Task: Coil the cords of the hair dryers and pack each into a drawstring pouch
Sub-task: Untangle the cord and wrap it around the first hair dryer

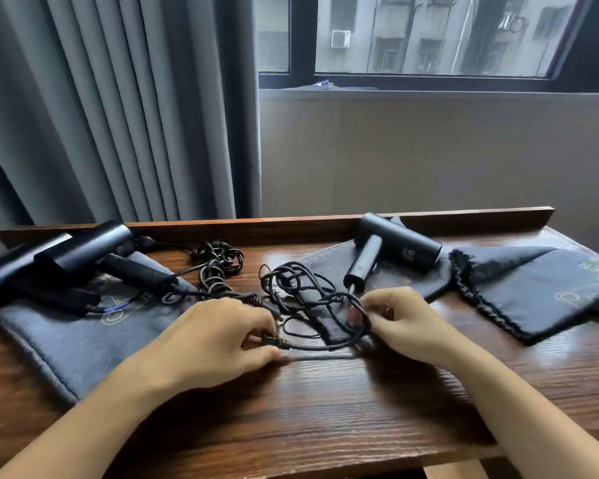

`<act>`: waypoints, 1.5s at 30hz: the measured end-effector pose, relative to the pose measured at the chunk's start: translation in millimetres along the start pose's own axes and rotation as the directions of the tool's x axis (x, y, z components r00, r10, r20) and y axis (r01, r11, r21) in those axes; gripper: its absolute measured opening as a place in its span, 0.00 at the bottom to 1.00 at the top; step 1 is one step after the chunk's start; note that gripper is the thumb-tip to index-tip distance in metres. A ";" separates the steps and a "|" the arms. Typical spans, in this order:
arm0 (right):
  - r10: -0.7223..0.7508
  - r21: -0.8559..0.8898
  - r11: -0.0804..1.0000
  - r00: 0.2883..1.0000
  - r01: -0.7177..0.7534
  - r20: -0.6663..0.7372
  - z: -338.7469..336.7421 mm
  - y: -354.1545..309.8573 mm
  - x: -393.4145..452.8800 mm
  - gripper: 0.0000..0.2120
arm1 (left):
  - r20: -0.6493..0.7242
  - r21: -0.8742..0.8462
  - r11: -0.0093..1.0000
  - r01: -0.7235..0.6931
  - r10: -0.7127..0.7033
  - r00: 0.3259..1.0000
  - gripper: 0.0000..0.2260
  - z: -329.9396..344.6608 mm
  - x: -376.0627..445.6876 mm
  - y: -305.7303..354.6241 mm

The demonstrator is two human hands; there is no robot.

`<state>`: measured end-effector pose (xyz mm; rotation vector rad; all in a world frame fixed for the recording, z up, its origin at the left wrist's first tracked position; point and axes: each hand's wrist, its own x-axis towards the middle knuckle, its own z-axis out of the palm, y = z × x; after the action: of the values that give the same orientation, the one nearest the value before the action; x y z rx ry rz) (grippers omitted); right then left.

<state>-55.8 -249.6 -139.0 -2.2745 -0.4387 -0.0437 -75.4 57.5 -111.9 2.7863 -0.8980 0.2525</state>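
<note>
**Both hands on the tangled cord at mid-desk**

Your left hand (218, 335) sits just left of the desk's centre, fingers curled and pinching the plug end (274, 341) of a black cord (305, 299). Your right hand (400, 321), at 3 o'clock from the left one, has its fingers curled around a loop of that same cord, and a short run of the cord stretches between the two hands, low over the wood. The rest of the cord lies in a loose tangle at 12 o'clock from your hands, partly on a dark grey pouch (329, 271).

That cord leads up to the right hair dryer (395, 248), which lies at 1 o'clock from your right hand on the same pouch, its handle pointing back toward you and its barrel across the far edge of the wooden desk (325, 409).

At 9 to 10 o'clock from your left hand, two more hair dryers (83, 257) lie side by side on a larger grey pouch (83, 337) with a gold outline printed on it. Their cords (218, 261) are bunched in a knot at 12 o'clock from your left hand, near the desk's raised back rail.

At 3 o'clock, well apart from your right hand, another drawstring pouch (533, 292) lies flat with its gathered mouth facing the middle of the desk and gold lettering on its cloth.

Behind the desk hang grey curtains (118, 115) on the left, and a window (429, 36) on the right.
</note>
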 end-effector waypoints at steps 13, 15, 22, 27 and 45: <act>-0.014 0.564 0.802 0.950 0.196 -0.311 -20.1 -11.6 -20.0 0.09 | -0.274 -0.418 0.907 -0.048 -0.076 0.959 0.08 9.2 29.3 13.1; -0.008 0.503 0.837 0.923 0.216 -0.384 -15.6 -16.6 -23.2 0.07 | -0.300 -0.459 0.885 -0.072 -0.078 0.951 0.09 12.0 27.4 16.9; -0.017 0.153 0.971 0.691 0.183 -0.722 8.0 -29.8 -26.2 0.07 | -0.359 -0.513 0.856 -0.069 -0.140 0.923 0.07 19.4 28.3 36.8; -0.181 0.090 0.956 0.804 0.278 -0.566 23.5 -22.3 -25.7 0.03 | -0.335 -0.599 0.798 -0.064 -0.177 0.925 0.04 12.8 36.5 53.1; 0.179 0.622 0.781 0.933 0.058 -0.313 13.4 -24.2 -25.7 0.08 | -0.261 -0.522 0.847 -0.104 -0.042 0.964 0.12 39.4 67.7 54.0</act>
<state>-89.3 -232.6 -135.1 -1.5683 -0.1444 -0.2407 -49.2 -32.7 -127.3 2.1633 -0.7987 0.3137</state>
